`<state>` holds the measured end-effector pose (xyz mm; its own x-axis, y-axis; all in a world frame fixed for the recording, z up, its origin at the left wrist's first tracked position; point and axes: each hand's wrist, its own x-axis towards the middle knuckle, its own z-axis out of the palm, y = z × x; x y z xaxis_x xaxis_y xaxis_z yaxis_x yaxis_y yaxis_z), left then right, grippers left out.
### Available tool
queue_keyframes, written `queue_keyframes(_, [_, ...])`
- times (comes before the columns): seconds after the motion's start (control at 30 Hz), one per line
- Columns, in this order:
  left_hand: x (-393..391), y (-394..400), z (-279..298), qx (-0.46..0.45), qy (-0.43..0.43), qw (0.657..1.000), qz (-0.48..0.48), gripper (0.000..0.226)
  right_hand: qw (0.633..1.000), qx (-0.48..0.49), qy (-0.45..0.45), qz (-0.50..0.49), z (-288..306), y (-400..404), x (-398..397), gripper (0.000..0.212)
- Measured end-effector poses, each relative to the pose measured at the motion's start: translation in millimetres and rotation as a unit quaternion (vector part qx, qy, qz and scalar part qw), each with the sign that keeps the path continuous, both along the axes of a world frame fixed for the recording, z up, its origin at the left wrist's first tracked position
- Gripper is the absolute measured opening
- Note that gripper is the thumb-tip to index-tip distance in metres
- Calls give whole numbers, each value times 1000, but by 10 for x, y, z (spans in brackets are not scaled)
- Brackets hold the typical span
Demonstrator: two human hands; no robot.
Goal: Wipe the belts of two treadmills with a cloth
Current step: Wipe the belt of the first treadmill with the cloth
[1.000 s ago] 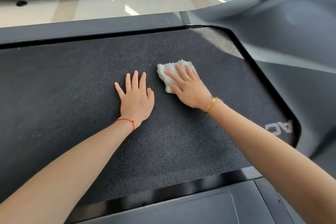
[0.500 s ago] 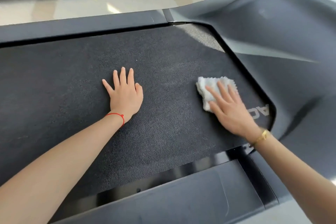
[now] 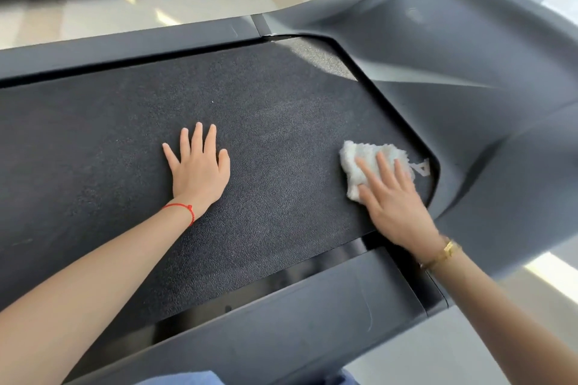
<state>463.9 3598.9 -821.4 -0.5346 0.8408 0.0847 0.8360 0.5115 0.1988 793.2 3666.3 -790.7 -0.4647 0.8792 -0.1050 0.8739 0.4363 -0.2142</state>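
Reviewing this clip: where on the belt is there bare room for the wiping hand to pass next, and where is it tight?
Bare belt lies left of the left hand, between that hand and the cloth, and beyond both up to the far side rail. It is tight at the right hand, where the cloth nearly meets the motor cover.

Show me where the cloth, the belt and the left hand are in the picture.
cloth point(image 3: 359, 159): head view, on its bare upper left part, beside the fingers.
belt point(image 3: 281, 134): head view, on the bare surface between the two hands.
left hand point(image 3: 200, 172): head view, on the back of the hand.
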Motion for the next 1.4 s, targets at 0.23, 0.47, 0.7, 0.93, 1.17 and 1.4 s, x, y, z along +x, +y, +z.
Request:
queue_keyframes(0.23, [30,-56,9,-5,-1,1000,-6,59,988,-12,24,154,-35,-753,-120,53])
queue_keyframes(0.47, [57,-70,14,4,-7,1000,-5,58,998,7,-6,-61,18,-237,142,55])
queue_keyframes(0.7, [59,-67,10,1,-8,1000,-4,58,997,-15,44,65,-59,-577,-169,54])
queue_keyframes(0.93, [77,-83,5,1,-6,1000,-4,58,994,59,4,-90,-92,163,-44,53])
queue_keyframes(1.17, [62,-73,-16,6,3,1000,-3,58,997,31,32,-61,-99,632,-746,52])
queue_keyframes(1.4, [44,-80,-14,5,8,1000,-5,58,986,30,52,154,-181,157,-820,52])
